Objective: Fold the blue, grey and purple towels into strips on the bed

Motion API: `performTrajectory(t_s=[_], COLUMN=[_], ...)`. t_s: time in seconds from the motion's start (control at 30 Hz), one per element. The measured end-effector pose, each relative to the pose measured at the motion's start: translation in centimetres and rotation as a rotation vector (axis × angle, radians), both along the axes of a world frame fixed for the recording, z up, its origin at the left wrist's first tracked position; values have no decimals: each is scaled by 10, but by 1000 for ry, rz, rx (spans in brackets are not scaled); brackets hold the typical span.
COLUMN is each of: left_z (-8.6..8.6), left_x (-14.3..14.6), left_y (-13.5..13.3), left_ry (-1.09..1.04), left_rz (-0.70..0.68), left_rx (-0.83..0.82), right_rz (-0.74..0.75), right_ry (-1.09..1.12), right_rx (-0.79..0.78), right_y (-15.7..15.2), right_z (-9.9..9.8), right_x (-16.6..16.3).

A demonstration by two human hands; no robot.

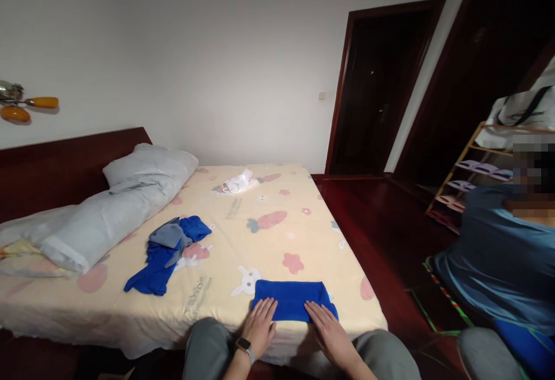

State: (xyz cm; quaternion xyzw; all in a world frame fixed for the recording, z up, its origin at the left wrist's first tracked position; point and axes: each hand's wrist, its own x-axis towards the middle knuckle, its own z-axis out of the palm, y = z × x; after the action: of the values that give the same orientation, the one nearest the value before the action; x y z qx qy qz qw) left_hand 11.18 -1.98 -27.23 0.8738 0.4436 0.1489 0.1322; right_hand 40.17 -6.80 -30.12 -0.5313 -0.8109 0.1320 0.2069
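A blue cloth [291, 298], folded into a flat rectangle, lies at the near edge of the bed. My left hand [259, 329] rests flat on its left end, fingers stretched out. On the right end lies my right hand [327, 331], also flat with fingers extended. Neither hand grips the fabric. Further left on the bed is a crumpled blue and grey garment [167, 253], apart from both hands. Whether the folded cloth is a garment, I cannot tell.
The bed sheet [243, 241] has rabbit and carrot prints. A grey-white quilt [117, 212] is heaped by the headboard [65, 166]. A white bundle [240, 181] lies at the far side. At right, a person in a blue shirt [498, 253] sits near a shoe rack [470, 154].
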Motion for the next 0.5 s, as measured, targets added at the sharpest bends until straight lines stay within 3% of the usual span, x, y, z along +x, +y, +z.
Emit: performTrajectory(t_s=[0.2,0.37,0.5], left_z=[2,-1,0], left_x=[-29,-28,-30], left_y=[13,21,24], left_ry=[-56,-109,-204], left_rz=[30,32,139], left_rx=[-79,-116,-127], right_rz=[-174,-273,-333], right_ry=[88,250,428], right_rx=[-31,-78,-122], right_y=[-8,-4,4], right_z=[-4,2,8], right_x=[42,46,50])
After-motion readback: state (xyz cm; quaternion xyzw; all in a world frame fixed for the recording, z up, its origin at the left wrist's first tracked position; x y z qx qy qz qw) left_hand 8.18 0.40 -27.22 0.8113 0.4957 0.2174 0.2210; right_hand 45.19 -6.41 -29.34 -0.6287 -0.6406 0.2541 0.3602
